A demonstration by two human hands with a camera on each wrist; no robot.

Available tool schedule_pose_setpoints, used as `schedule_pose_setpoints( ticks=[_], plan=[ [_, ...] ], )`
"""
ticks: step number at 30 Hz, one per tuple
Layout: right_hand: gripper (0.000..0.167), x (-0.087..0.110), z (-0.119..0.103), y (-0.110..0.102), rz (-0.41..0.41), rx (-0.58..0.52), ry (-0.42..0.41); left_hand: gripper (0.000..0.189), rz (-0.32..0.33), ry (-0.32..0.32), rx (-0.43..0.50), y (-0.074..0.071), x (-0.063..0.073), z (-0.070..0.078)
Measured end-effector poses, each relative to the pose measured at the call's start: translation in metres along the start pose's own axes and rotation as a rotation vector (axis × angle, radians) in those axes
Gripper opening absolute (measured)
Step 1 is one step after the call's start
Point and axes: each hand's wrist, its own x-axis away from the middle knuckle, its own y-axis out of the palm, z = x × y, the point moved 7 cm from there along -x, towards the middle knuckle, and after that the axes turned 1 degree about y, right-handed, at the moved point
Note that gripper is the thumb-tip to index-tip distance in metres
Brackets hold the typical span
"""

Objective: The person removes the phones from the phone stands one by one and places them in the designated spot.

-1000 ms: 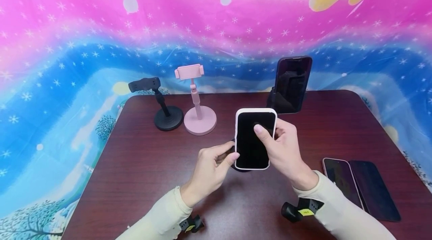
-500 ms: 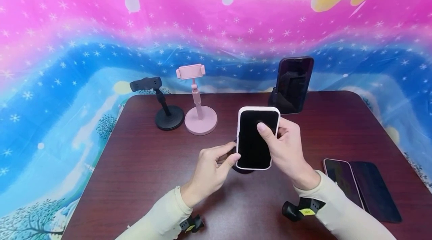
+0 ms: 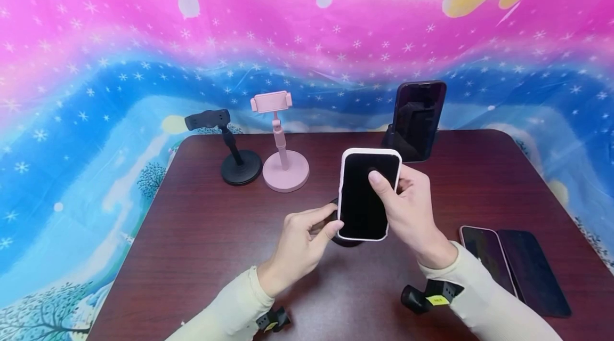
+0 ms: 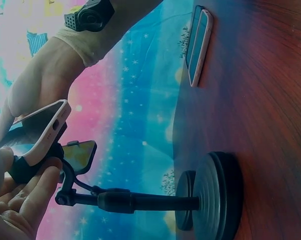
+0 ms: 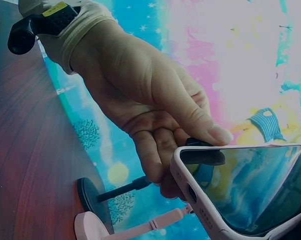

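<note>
A phone in a pale case is held upright by my right hand, thumb across its dark screen and fingers behind the right edge. At its lower left corner, my left hand pinches the phone stand's black clamp, fingertips behind it and thumb by the phone's front edge. The left wrist view shows the phone lying against this clamp, atop the black post of the stand. Below the phone in the head view, most of the stand's round base is hidden.
An empty black phone stand and a pink one stand at the back left. Another phone sits upright in a holder at the back right. Two phones, one pink-edged and one dark, lie side by side at the right.
The phone and my right hand have shifted slightly up and to the right, the phone leaning a little more. My left hand has stayed nearly in place at the lower left corner.
</note>
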Motion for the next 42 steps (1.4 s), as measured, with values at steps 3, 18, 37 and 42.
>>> schedule_pose_setpoints(
  ticks=[3, 18, 37, 42],
  plan=[
    [0.031, 0.000, -0.001, -0.001, 0.013, 0.002, 0.002, 0.021, 0.006, 0.021, -0.021, 0.000, 0.001, 0.001],
    [0.027, -0.003, -0.005, -0.009, 0.060, -0.010, 0.032, 0.022, 0.015, 0.027, -0.041, 0.006, 0.004, 0.000],
    [0.017, -0.007, -0.011, -0.015, 0.136, -0.042, 0.029, 0.019, 0.030, -0.037, 0.026, 0.013, 0.008, -0.002],
    [0.018, -0.007, -0.012, -0.015, 0.143, -0.037, 0.026, 0.019, 0.035, -0.031, 0.029, 0.013, 0.007, -0.001]
  ],
)
